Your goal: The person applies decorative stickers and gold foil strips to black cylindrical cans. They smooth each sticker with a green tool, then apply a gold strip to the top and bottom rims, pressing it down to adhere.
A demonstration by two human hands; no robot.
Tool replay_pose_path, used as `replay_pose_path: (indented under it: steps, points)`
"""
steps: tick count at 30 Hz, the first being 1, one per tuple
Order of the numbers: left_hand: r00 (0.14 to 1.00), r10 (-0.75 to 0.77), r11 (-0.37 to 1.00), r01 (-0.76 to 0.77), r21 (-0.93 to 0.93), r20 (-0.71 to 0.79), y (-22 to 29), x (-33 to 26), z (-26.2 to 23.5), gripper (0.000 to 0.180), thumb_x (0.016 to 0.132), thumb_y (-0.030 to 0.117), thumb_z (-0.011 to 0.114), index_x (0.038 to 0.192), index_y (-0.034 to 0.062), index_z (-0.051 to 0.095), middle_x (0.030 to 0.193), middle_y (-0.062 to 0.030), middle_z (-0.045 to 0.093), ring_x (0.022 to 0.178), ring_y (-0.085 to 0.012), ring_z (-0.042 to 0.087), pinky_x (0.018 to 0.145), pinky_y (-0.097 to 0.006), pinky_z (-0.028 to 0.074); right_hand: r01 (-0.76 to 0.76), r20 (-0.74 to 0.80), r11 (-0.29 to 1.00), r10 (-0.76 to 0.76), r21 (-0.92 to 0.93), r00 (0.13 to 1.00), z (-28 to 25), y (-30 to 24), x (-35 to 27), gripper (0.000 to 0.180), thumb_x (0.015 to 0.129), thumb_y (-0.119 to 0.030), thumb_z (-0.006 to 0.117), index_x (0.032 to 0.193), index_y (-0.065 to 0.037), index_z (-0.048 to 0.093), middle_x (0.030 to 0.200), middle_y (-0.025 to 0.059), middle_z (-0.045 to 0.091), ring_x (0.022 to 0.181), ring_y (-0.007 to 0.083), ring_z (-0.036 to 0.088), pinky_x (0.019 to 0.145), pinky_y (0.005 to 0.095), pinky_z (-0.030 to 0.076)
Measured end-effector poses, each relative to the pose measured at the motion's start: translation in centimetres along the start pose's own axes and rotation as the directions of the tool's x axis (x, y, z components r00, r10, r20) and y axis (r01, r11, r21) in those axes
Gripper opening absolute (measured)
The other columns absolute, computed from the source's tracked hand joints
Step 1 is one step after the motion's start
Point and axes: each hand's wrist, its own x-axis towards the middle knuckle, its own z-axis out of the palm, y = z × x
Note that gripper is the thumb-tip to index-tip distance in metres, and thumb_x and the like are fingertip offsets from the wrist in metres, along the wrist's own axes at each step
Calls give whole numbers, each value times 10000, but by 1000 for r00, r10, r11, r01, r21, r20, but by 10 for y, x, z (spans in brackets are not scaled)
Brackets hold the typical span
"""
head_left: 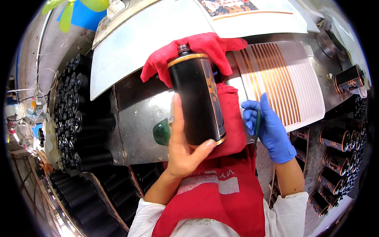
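My left hand [183,148] is bare and wrapped around the lower end of a black bottle [197,100] with gold rims and a gold pattern down its side, thumb up one side and fingers curled under the base, holding it over the red cloth [233,118] that lies across the near edge of the metal worktop [138,114]. My right hand [268,128], in a blue glove, is closed on a thin dark tool [257,124] just beside the bottle's right side, resting near the white sheet of gold stripes [284,79]. Rows of black bottles [79,106] are stacked past the worktop's left edge, and more gold-rimmed ones [339,146] lie off its right edge.
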Motion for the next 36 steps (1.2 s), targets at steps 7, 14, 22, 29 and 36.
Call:
replay_pose_path:
  steps: [7, 14, 22, 29, 36]
  points:
    - [993, 60, 885, -100, 455, 101, 5, 1, 0, 1245, 621, 110, 827, 1432, 58, -116, 1404, -182, 287, 1254, -264, 385, 1001, -366, 362, 356, -353, 864, -477, -356, 805, 12, 1, -38, 365, 797, -44, 578, 1147, -11, 476, 989, 69, 565, 857, 142, 584, 761, 260, 499]
    - [986, 60, 814, -139, 565, 157, -3, -2, -15, 1290, 540, 191, 882, 1443, 44, -28, 1367, -226, 347, 1228, -313, 413, 988, -382, 358, 405, 138, 361, -580, -840, 803, 74, 52, -58, 263, 818, -55, 593, 1071, -34, 523, 926, 95, 617, 819, 148, 608, 732, 278, 495]
    - [909, 245, 276, -399, 874, 338, 9, 2, 1, 827, 655, 210, 742, 1362, 13, 360, 1392, -315, 257, 1317, -491, 179, 1044, -585, 46, 405, 133, 353, -594, -843, 794, 74, 56, -67, 312, 818, -49, 606, 1116, -48, 512, 945, 108, 616, 793, 179, 632, 699, 293, 507]
    - [933, 264, 647, -359, 673, 244, -19, -5, -29, 945, 700, 105, 753, 1393, -74, 136, 1184, -204, 545, 1064, -361, 542, 917, -407, 386, 291, -15, 588, -459, -754, 888, 55, 54, -48, 321, 830, -59, 615, 1115, -3, 480, 1006, 94, 573, 932, 134, 552, 828, 270, 456]
    - [958, 122, 468, -285, 836, 259, -34, -17, -61, 983, 759, 179, 710, 1395, -91, 11, 1251, -215, 488, 1136, -317, 496, 978, -373, 341, 241, -65, 483, -534, -842, 843, 29, 56, -39, 302, 831, -62, 603, 1106, -10, 489, 969, 84, 570, 919, 138, 553, 832, 264, 445]
